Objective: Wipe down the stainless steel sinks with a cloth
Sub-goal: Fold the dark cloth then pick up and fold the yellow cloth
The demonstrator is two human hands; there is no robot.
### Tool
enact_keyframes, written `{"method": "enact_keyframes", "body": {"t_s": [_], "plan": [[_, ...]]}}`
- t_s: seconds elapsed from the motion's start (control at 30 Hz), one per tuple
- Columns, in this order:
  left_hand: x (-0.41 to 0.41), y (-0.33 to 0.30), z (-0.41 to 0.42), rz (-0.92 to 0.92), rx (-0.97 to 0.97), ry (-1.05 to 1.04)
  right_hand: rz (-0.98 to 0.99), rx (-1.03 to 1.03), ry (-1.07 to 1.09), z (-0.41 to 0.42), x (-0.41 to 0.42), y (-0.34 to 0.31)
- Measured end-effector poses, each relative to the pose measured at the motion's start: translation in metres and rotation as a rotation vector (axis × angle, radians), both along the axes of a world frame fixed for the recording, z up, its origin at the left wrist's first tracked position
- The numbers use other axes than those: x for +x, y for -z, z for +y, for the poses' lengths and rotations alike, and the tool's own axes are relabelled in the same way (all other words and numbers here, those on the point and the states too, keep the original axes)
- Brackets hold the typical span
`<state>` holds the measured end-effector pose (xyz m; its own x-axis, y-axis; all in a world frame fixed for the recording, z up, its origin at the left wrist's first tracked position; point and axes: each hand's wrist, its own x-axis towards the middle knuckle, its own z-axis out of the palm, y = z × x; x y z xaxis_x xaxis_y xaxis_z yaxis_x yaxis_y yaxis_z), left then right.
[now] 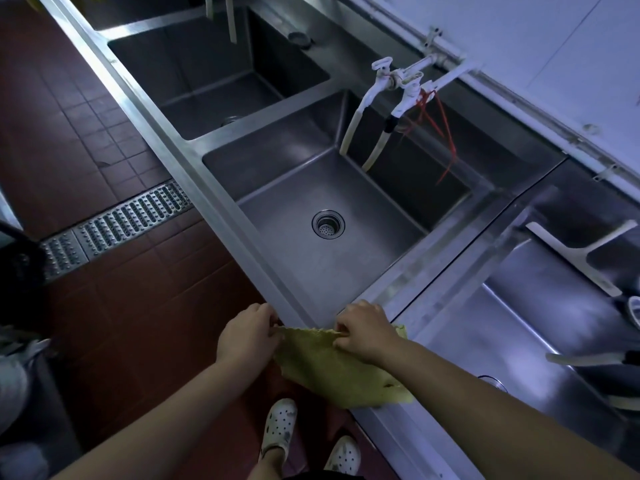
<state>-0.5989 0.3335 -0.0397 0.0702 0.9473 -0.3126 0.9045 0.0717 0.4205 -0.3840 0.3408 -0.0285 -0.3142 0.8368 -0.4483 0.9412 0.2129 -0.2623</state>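
Probably damp, certainly soft and light: yellow cloth [337, 367] stretched over the front rim of the middle sink [242, 230], top edge pinched by left hand [247, 336] and right hand [367, 332]. Best bunched into one palm before wiping.

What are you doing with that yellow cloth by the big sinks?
A person stands at a row of steel sinks, holding a yellow-green cloth stretched between both hands. The left hand pinches one top corner and the right hand pinches the other, right at the front edge of the middle sink. The cloth hangs down in front of the counter and is not inside any basin. The middle sink looks empty, with only its drain and two white hoses hanging in.
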Motion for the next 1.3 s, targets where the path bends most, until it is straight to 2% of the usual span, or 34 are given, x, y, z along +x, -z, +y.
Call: {"method": "enact_keyframes", "body": {"t_s": [0.13,0.27,0.33,0.43,0.6,0.83,0.97,1.13,1.23,1.3], "plan": [[-0.002,-0.015,-0.003,-0.076,0.08,-0.09,0.265,-0.131,0.242,0.006,0.014,-0.036],[0.01,-0.034,-0.006,-0.172,-0.05,-0.021,0.506,-0.032,0.533,0.01,0.023,-0.079],[0.025,-0.045,-0.007,-0.333,-0.2,-0.032,0.677,0.017,0.676,0.009,0.027,-0.098],[0.051,-0.067,-0.005,-0.735,-0.41,-0.223,0.858,0.064,0.825,0.007,0.033,-0.12],[0.079,-0.102,0.009,-1.08,-0.348,-0.358,0.958,0.174,0.941,-0.004,0.046,-0.143],[0.094,-0.134,0.01,-1.146,-0.248,-0.355,0.955,0.274,1.103,-0.026,0.064,-0.156],[0.101,-0.156,0.007,-1.163,-0.133,-0.283,0.942,0.401,1.178,-0.038,0.069,-0.166],[0.105,-0.179,0.01,-1.112,0.071,-0.164,0.894,0.433,0.969,-0.05,0.078,-0.181],[0.107,-0.193,0.019,-0.937,0.312,-0.038,0.768,0.473,0.916,-0.052,0.083,-0.19],[0.109,-0.201,0.023,-0.915,0.385,0.027,0.668,0.523,0.922,-0.053,0.088,-0.196]]}}
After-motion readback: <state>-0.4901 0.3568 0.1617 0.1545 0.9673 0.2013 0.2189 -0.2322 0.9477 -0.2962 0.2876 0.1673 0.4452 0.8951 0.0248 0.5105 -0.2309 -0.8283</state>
